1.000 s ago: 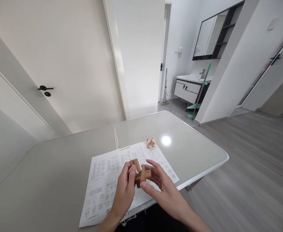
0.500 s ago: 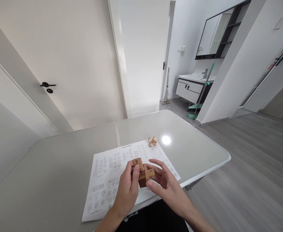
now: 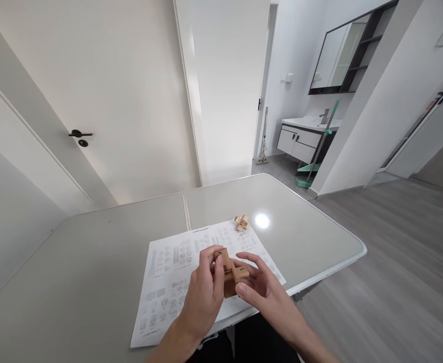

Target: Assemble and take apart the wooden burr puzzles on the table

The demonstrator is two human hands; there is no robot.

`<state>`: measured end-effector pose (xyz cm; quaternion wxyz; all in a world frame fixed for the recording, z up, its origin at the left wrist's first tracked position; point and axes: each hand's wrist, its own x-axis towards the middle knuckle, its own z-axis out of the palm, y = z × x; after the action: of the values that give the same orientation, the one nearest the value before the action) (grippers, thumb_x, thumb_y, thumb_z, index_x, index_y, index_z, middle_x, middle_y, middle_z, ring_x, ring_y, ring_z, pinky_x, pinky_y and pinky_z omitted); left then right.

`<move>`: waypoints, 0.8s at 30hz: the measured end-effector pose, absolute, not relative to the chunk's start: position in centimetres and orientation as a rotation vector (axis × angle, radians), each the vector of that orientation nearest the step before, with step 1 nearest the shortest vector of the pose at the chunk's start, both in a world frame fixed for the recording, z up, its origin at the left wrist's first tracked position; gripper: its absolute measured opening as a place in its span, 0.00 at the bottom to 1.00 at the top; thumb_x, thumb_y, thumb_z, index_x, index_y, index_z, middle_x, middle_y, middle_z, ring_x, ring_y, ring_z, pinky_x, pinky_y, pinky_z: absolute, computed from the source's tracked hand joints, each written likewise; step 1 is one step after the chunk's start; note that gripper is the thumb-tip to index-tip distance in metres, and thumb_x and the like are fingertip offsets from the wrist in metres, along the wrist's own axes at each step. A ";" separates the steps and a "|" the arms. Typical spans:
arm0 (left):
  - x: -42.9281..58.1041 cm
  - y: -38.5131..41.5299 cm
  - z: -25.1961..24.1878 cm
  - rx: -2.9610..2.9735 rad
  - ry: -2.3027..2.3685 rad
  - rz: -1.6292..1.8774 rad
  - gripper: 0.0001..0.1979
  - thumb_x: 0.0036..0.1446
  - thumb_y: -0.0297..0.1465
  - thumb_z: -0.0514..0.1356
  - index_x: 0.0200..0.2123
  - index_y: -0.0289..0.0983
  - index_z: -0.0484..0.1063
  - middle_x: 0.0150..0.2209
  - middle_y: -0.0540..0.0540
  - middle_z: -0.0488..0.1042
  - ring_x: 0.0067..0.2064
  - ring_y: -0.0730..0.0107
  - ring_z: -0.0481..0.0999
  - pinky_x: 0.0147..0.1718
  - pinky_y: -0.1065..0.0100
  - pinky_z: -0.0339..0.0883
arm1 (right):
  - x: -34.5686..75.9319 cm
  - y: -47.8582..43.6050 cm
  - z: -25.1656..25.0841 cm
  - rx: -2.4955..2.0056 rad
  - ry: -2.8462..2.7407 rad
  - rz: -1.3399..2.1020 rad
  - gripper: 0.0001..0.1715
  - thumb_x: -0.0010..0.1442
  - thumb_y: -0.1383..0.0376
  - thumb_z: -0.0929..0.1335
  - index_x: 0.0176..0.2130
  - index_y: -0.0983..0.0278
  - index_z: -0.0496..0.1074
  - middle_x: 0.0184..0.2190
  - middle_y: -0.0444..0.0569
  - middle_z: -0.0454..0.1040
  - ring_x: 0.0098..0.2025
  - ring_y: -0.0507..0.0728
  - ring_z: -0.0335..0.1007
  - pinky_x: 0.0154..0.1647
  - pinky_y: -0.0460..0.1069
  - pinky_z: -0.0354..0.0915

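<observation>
Likely light, stiff blocks, best pinched by flats, are being held by left hand (nine o'clock) and right hand (four).

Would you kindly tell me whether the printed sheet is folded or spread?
Spread: the printed sheet lies flat on the table, its far corners showing beyond the left hand and right hand.

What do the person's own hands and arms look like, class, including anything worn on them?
The left hand and right hand are ungloved, and no rings show on the visible fingers. The forearms have no sleeve, watch or bracelet where they show. Black clothing appears below, between them.
</observation>
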<state>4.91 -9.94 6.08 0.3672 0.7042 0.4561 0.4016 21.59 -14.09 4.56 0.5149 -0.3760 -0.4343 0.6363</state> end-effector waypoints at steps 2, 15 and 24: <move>4.9 -9.9 6.0 1.797 1.157 1.017 0.13 0.74 0.41 0.48 0.54 0.43 0.62 0.40 0.46 0.79 0.37 0.63 0.80 0.38 0.63 0.72 | 21.6 -14.1 4.5 -0.908 -1.051 1.518 0.37 0.59 0.48 0.77 0.59 0.54 0.62 0.60 0.55 0.73 0.60 0.65 0.73 0.63 0.65 0.67; 6.1 -10.0 7.4 1.466 1.090 1.013 0.13 0.71 0.44 0.54 0.49 0.43 0.66 0.47 0.45 0.79 0.43 0.62 0.81 0.42 0.65 0.75 | 22.0 -14.0 4.0 -0.916 -1.103 1.484 0.36 0.56 0.59 0.79 0.57 0.54 0.62 0.62 0.56 0.72 0.60 0.65 0.73 0.64 0.65 0.65; 6.9 -10.2 7.5 1.395 0.999 0.925 0.15 0.69 0.45 0.57 0.49 0.42 0.70 0.47 0.45 0.80 0.34 0.68 0.78 0.34 0.68 0.74 | 21.9 -14.0 4.9 -1.072 -1.244 1.318 0.39 0.52 0.68 0.76 0.59 0.55 0.62 0.52 0.50 0.79 0.53 0.62 0.76 0.59 0.60 0.69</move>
<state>6.87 -10.16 7.52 0.5615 0.5921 0.4242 0.3927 21.95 -13.97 4.91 0.4952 -0.4423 -0.5131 0.5439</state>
